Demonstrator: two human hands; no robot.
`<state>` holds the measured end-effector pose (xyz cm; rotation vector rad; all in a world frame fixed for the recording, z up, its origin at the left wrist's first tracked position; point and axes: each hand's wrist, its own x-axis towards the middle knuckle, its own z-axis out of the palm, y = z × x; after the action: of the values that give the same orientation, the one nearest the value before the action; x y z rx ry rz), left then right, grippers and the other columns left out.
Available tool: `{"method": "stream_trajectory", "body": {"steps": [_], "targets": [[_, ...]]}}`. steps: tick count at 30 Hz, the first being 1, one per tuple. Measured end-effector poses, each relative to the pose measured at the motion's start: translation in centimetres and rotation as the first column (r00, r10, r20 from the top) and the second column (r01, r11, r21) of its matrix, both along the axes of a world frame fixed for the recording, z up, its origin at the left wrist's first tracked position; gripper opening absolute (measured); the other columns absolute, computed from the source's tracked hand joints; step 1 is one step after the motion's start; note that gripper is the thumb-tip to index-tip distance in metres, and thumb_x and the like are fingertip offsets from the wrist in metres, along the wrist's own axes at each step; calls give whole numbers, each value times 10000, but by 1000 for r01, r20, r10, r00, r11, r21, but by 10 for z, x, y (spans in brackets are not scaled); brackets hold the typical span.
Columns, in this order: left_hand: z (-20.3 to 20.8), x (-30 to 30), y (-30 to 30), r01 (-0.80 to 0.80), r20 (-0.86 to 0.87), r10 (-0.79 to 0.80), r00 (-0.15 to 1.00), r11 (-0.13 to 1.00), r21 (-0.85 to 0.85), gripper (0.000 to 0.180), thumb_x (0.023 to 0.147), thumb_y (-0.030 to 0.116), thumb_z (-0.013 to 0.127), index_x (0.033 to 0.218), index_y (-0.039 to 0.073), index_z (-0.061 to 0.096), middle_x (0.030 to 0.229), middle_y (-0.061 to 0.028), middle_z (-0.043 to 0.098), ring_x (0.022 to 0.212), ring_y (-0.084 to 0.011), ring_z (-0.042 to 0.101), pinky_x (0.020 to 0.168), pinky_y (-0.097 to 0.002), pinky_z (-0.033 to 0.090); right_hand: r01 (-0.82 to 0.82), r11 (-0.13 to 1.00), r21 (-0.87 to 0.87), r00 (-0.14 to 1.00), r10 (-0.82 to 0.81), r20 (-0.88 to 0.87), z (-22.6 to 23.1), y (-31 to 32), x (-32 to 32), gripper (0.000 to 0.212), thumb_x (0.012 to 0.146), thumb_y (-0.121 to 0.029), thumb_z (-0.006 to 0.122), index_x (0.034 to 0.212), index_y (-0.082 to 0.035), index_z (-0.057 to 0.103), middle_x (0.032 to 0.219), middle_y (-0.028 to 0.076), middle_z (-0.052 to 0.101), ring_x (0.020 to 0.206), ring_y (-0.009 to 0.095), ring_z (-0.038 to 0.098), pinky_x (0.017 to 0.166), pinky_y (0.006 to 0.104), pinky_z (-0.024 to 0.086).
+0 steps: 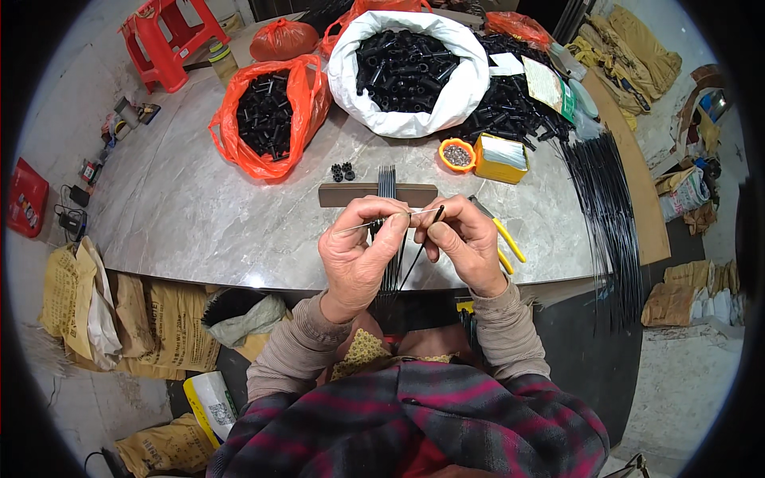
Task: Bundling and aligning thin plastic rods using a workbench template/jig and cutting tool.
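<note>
My left hand point(357, 253) is closed in a pinch on a thin pale wire point(427, 211), which runs sideways toward my right hand point(468, 248). My right fingers are closed on a slim black rod point(413, 264) that slants down toward me, its upper end meeting the wire. Whether the two are joined is too small to tell. Just beyond my hands, a bundle of thin dark rods point(387, 182) lies across a brown bar point(335, 195). Yellow-handled pliers point(510, 240) rest beside my right hand, partly hidden by it.
A white sack point(344, 76) and a red bag point(307, 119) hold black tubular parts. An orange cup point(443, 158) of small metal pieces stands by a yellow box point(500, 171). Long black rods point(599, 207) overhang the table's right edge. Small black parts point(343, 171) sit near the bar.
</note>
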<state>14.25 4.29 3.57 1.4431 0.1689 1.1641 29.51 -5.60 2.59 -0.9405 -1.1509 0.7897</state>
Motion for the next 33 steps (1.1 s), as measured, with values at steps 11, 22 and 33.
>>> {"method": "stream_trajectory", "body": {"steps": [11,22,33], "targets": [[0,1,1,22,17,-22,1000,999,-29,46,992,-14,570,998,-36,610,961,-161,690,936,-220,666,891,-364,534,-17,1000,7,1000,17,-15,0,1,-1,121,1041,-130,596,1054,-10,583,1012,114,624,773,108,609,596,223,504],[1,-1,0,25,14,-24,1000,998,-63,41,994,1,583,991,-30,609,955,-155,684,936,-215,660,894,-368,531,-21,1000,-8,1000,21,-10,0,1,-1,106,1043,-117,581,1060,-13,581,1005,110,616,763,105,605,596,221,501],[0,2,4,34,24,-33,999,998,-45,40,990,-3,588,996,-36,610,945,-157,688,932,-220,664,905,-370,530,-27,1000,-11,999,27,-25,-1,5,0,113,1037,-114,595,1068,-6,586,1015,110,615,794,112,616,594,225,506]]}}
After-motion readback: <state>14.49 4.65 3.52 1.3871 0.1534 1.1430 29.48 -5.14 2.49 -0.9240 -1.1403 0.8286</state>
